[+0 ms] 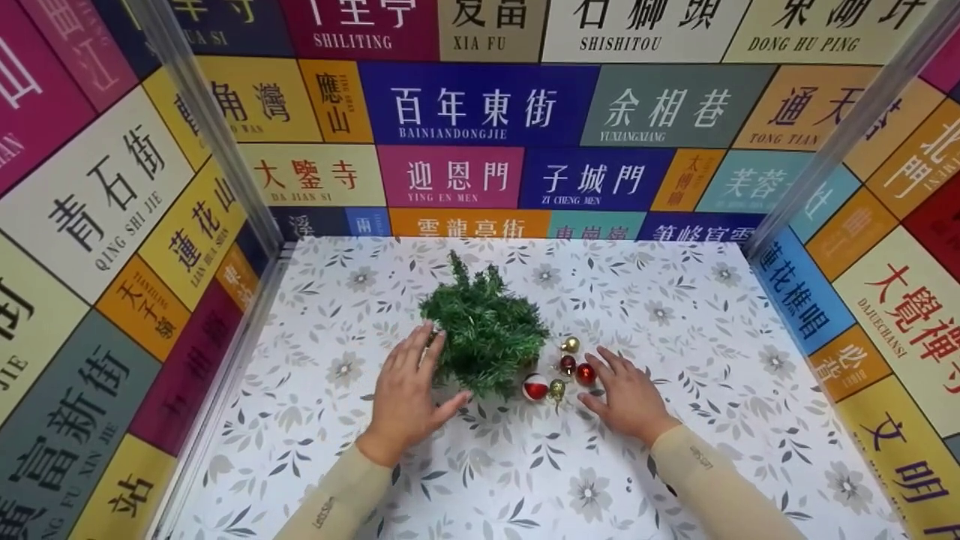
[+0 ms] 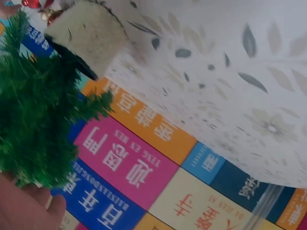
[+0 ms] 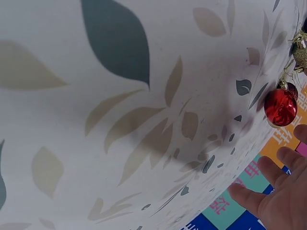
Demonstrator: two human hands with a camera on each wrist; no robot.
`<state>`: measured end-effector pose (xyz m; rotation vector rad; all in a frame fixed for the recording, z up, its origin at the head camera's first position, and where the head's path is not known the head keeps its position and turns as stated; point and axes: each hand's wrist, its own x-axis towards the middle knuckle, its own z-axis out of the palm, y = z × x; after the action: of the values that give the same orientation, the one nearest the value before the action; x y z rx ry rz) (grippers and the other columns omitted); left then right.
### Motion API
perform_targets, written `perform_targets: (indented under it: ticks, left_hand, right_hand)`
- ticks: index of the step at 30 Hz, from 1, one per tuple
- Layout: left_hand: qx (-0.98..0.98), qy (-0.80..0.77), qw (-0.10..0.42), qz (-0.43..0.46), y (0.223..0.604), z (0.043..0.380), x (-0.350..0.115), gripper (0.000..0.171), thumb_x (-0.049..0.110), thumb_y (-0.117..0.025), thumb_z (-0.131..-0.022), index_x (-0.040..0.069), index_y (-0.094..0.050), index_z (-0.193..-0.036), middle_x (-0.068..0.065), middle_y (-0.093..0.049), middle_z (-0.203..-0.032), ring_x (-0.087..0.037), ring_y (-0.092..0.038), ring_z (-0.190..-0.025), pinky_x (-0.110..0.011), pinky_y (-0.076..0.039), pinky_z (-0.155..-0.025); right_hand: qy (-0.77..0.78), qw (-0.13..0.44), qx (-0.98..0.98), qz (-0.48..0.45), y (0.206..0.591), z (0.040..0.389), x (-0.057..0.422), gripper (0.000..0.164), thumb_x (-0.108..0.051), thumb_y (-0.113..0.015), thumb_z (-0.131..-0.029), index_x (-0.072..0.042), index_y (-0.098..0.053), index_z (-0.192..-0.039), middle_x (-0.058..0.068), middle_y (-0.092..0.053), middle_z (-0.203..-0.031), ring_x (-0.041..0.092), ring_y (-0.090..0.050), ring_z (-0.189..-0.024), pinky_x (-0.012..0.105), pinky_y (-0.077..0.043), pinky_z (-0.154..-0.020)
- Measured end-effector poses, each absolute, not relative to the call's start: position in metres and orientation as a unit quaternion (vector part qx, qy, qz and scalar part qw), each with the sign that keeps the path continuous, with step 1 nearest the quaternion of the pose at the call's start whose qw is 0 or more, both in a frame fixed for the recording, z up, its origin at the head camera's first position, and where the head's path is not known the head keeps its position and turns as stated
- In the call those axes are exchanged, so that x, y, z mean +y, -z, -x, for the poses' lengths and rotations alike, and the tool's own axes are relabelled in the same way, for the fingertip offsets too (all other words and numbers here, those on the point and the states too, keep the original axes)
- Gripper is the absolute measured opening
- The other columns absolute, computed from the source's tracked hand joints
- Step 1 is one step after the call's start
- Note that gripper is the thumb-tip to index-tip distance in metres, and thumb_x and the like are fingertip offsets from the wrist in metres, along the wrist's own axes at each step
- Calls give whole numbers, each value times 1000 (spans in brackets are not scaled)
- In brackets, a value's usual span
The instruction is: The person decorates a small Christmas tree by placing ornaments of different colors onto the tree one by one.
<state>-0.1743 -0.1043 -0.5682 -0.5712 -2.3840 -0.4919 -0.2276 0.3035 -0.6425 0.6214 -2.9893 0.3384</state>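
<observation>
A small green artificial Christmas tree [image 1: 487,330] stands mid-table, and the left wrist view shows its beige cloth-covered base [image 2: 91,36]. Beside its left side is my left hand [image 1: 409,390], fingers extended and thumb spread; its fingertips meet the edge of the branches, though whether they touch is hard to tell. Right of the tree lies a group of baubles: a red and white one [image 1: 535,387], a shiny red one [image 1: 585,373], a dark red one [image 1: 568,364] and two gold ones [image 1: 570,344]. My right hand [image 1: 630,397] hovers just right of them, fingers spread, holding nothing.
A white leaf-and-flower patterned cover [image 1: 525,472] lies over the table. Panels with coloured street-name signs [image 1: 480,105] rise at the back and both sides. Clear upright corner posts [image 1: 825,142] stand at the back left and back right.
</observation>
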Motion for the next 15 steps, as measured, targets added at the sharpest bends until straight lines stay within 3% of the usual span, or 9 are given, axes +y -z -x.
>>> perform_targets:
  ticks: [4, 9, 15]
  left_hand:
    - [-911, 181, 324, 181, 574, 173, -88, 100, 63, -74, -77, -3, -43, -146, -23, -40, -151, -37, -39, -138, -52, -33, -110]
    - [-916, 176, 329, 148, 580, 173, -76, 107, 66, -75, -72, -4, -43, -146, -23, -40, -151, -37, -38, -138, -51, -31, -112]
    - [-928, 156, 316, 121, 582, 174, -71, 108, 78, -60, -78, -2, -41, -147, -20, -34, -155, -36, -36, -140, -50, -29, -113]
  right_hand:
    - [-114, 30, -972, -205, 643, 228, 301, 78, -57, -63, -91, -13, -42, -152, 14, -36, -156, 43, -42, -133, 62, -36, -104]
    - [-111, 34, -973, -200, 642, 228, 298, 72, -50, -67, -91, -12, -47, -148, 12, -44, -149, 37, -48, -127, 57, -44, -98]
    - [-116, 35, -973, -198, 642, 228, 298, 65, -42, -71, -90, -12, -51, -144, 9, -49, -142, 33, -52, -120, 54, -48, -94]
